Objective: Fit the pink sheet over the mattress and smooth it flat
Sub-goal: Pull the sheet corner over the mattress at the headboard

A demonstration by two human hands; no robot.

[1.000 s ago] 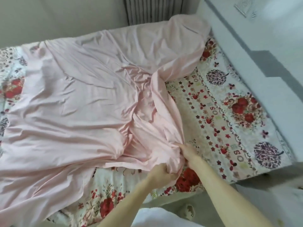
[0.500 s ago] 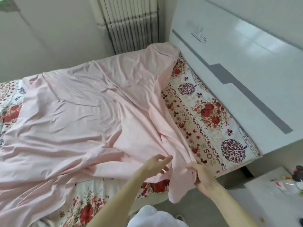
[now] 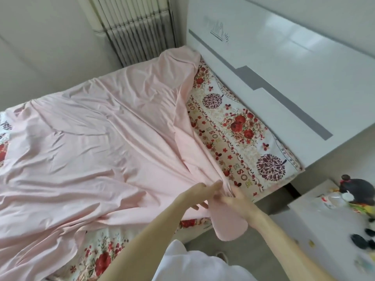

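Observation:
The pink sheet (image 3: 97, 138) lies wrinkled over most of the floral mattress (image 3: 239, 126). A strip of mattress along the headboard side and a patch at the near edge stay uncovered. At the near edge, my right hand (image 3: 237, 199) grips a bunched fold of the sheet, and a pink flap hangs below it over the bed's side. My left hand (image 3: 200, 193) is just to its left, fingers stretched out, touching the same gathered cloth. One far corner of the sheet is hooked up at the headboard end.
A glossy white headboard (image 3: 284, 78) with a grey stripe runs along the right. A radiator (image 3: 136, 29) stands behind the bed's far corner. At the right a white bedside cabinet (image 3: 328, 230) carries a dark figurine (image 3: 354, 185) and small items. White walls close in behind.
The view has swung up and right, bringing in the headboard and cabinet. The sheet's edge has been pulled nearer the headboard side, and both hands have come together on the gathered fold.

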